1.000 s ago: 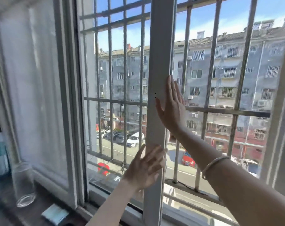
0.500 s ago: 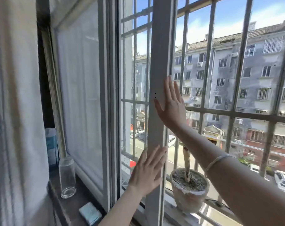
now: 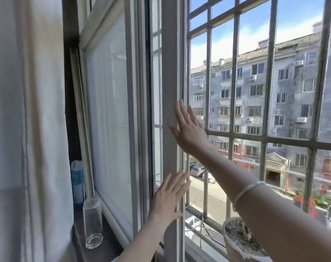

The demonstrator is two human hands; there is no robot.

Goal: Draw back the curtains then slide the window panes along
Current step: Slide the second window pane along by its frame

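Both my palms lie flat with fingers spread, gripping nothing: right hand [image 3: 189, 129] high and left hand [image 3: 170, 197] low on the window pane's upright frame [image 3: 170, 72], curtain [image 3: 28, 110] bunched at far left

A white curtain [image 3: 28, 120] hangs gathered at the far left, drawn clear of the glass. The sliding window pane [image 3: 171, 72], framed in pale grey metal, stands upright left of the open gap, overlapping the frosted pane [image 3: 109, 110] beside it.
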